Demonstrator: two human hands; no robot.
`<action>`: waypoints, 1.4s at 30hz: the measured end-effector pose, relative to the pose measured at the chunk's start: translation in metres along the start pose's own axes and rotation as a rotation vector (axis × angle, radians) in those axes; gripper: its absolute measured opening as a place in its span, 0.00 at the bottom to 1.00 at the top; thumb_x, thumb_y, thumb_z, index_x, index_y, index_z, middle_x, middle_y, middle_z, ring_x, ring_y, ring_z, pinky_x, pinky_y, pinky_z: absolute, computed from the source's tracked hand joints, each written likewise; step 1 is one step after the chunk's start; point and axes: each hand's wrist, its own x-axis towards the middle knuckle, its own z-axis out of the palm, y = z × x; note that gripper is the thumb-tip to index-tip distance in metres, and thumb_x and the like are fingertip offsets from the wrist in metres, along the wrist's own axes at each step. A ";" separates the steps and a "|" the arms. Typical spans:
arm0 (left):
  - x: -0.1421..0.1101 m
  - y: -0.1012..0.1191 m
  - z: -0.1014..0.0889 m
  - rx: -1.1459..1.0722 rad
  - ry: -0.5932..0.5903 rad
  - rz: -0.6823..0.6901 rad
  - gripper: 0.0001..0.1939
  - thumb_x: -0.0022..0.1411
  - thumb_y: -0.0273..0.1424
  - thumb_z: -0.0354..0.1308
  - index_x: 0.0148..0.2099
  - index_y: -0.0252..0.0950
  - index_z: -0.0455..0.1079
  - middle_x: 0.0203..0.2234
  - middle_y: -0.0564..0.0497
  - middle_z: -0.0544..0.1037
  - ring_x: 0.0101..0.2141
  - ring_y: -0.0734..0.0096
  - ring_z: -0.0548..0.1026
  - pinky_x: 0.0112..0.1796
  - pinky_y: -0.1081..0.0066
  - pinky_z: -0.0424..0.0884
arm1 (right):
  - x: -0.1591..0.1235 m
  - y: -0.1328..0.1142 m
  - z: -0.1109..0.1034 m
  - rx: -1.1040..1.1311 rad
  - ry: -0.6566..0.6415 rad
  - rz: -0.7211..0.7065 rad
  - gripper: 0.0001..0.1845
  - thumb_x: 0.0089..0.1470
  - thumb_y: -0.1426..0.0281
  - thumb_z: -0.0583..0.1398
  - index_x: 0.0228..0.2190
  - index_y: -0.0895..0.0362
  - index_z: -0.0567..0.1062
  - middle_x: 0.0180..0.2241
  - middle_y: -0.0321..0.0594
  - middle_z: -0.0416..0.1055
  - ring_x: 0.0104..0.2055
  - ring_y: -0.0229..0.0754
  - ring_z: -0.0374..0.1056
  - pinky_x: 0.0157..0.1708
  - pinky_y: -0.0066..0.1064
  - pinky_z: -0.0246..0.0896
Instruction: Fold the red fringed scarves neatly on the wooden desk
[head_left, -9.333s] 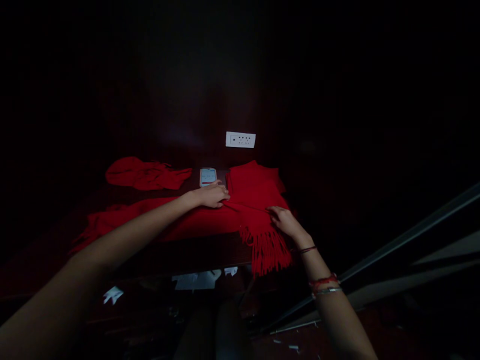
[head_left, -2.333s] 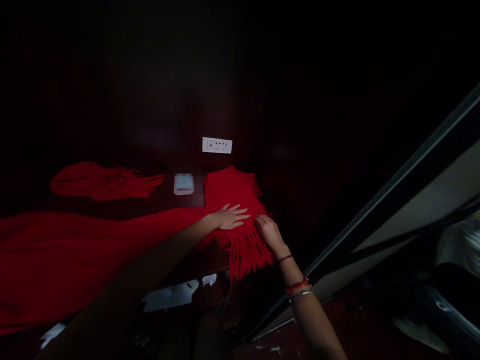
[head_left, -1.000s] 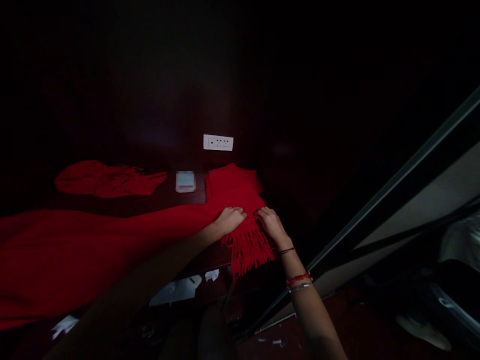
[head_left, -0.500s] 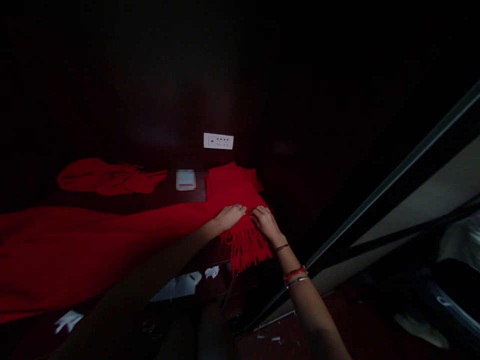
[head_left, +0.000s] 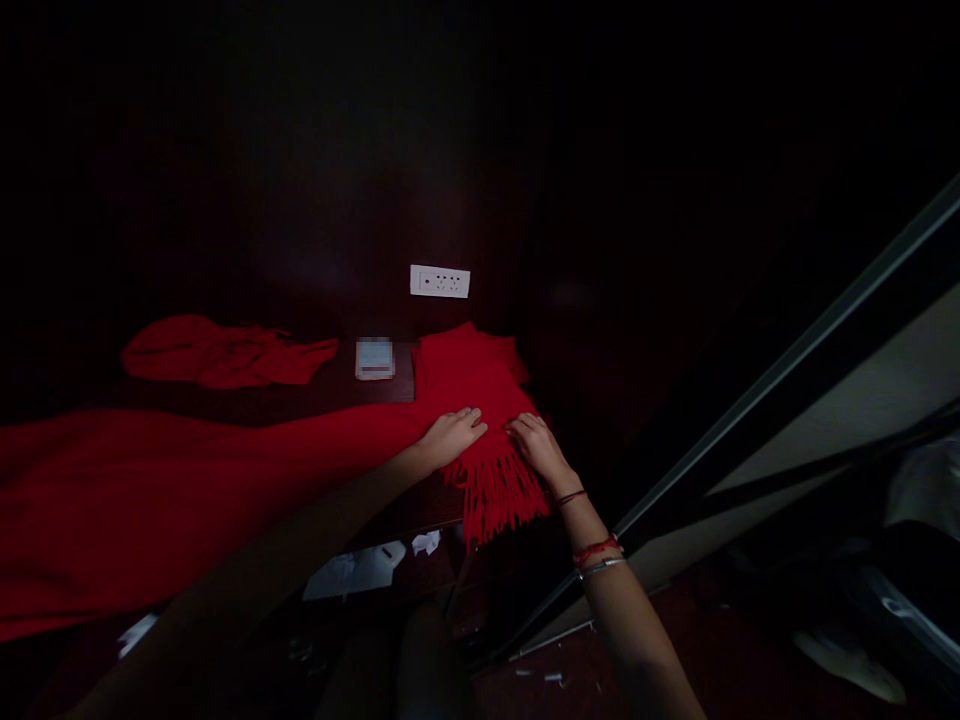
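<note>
A long red scarf [head_left: 300,450] with a fringed end [head_left: 499,500] runs from the left across the dark table to the right. My left hand [head_left: 454,437] rests on it just above the fringe, fingers stretched out over the cloth. Close by, my right hand [head_left: 536,445] touches the scarf at its right edge, fingers slightly bent and apart. A narrow strip of red cloth shows between the two hands. Behind them, a folded red cloth [head_left: 472,345] lies partly under the scarf.
A bunched red cloth [head_left: 225,355] lies at the back left, and a small card-like item with a blurred face [head_left: 374,358] beside it. A white socket [head_left: 440,281] is on the wall. Below are a pale sheet [head_left: 352,572] and crumpled paper [head_left: 427,542]. A metal-edged panel [head_left: 750,390] slants at right.
My hands have drawn a little apart, the left one sliding left and the right one slightly right over the scarf. The scarf itself lies almost the same.
</note>
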 end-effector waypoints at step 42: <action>-0.036 -0.029 0.024 -0.320 -0.031 0.181 0.30 0.58 0.44 0.42 0.59 0.42 0.40 0.58 0.47 0.45 0.56 0.59 0.42 0.51 0.58 0.45 | -0.011 -0.004 0.011 0.191 0.081 -0.015 0.11 0.53 0.70 0.51 0.35 0.57 0.71 0.33 0.42 0.66 0.38 0.40 0.60 0.40 0.32 0.58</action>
